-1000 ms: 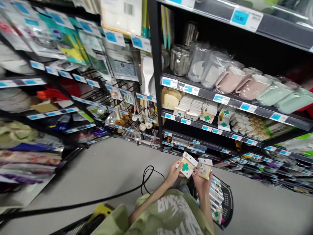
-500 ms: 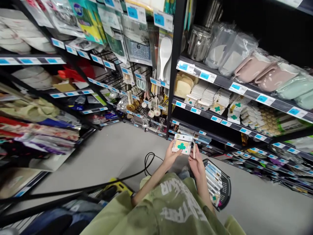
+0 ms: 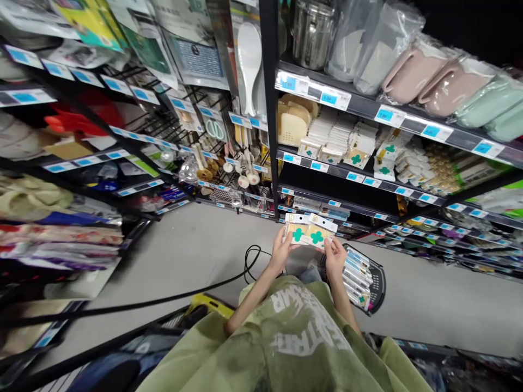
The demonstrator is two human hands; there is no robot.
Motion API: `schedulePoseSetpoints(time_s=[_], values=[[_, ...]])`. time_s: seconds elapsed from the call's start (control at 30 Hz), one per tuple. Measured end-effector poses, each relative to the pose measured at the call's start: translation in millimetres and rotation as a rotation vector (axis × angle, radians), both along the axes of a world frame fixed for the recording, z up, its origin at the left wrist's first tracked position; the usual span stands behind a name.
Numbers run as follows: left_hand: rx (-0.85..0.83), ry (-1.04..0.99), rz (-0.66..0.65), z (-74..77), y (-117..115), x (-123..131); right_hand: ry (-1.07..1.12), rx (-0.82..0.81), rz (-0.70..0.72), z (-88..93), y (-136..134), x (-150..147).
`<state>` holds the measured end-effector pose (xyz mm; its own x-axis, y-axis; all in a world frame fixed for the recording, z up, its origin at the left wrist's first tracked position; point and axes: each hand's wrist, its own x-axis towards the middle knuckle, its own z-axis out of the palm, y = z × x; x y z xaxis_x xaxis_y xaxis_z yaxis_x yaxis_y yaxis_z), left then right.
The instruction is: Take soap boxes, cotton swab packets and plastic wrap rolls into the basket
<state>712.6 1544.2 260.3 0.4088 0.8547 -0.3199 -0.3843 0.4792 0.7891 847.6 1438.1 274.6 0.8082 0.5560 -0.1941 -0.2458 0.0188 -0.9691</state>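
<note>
Two small white packets with green clover marks are held up side by side in front of my shirt, their faces toward me. My left hand [image 3: 281, 251] grips the left packet [image 3: 297, 231] by its lower left edge. The right packet [image 3: 317, 233] is pinched at its lower right corner by my right hand [image 3: 335, 255]. Where they meet, the packets overlap slightly. Similar clover packets [image 3: 356, 152] stand in a row on the shelf ahead.
A dark basket [image 3: 379, 283] with several long packets sits on the floor at my right. Shelves [image 3: 343, 170] of goods rise ahead. A black cable [image 3: 212, 287] crosses the left floor near a yellow object [image 3: 210, 305].
The right packet has turned from edge-on to face me and now lies beside the left one. The view has shifted closer to the shelves.
</note>
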Motion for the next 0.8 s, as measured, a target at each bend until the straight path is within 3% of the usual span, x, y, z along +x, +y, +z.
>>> schedulePoseSetpoints(time_s=[0.4,0.8], values=[[0.039,0.081,-0.062,4.6,0,-21,-0.018,0.062,0.037,-0.5,12,-23],[0.102,0.145,-0.113,-2.6,0,-25,0.01,0.08,0.045,-0.3,13,-27]])
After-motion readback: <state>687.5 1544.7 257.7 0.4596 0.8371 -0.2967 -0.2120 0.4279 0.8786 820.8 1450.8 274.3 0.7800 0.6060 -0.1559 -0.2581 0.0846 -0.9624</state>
